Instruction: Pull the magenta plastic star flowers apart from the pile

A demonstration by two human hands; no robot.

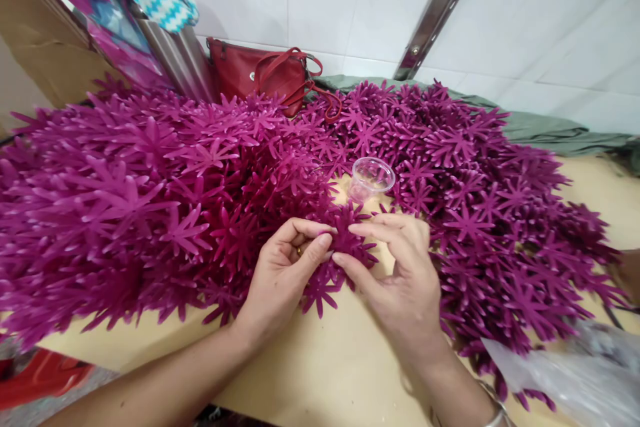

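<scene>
My left hand (287,263) is closed, thumb and forefinger pinching the edge of a purple artificial flower piece (347,233) with finger-like petals. Close beside it, my right hand (397,260) has its thumb and forefinger apart, tips at the same petals; I cannot make out anything gripped between them. Another purple petal piece (320,293) lies just below the fingertips. Beyond my hands stands a small clear plastic cup (373,177); its contents are hard to see.
Large heaps of purple flower pieces spread to the left (150,193) and right (475,213) on the tan tabletop (320,367). Behind them are a red handbag (245,73), a metal post (175,57) and green cloth (540,127). A clear plastic bag (565,373) lies lower right.
</scene>
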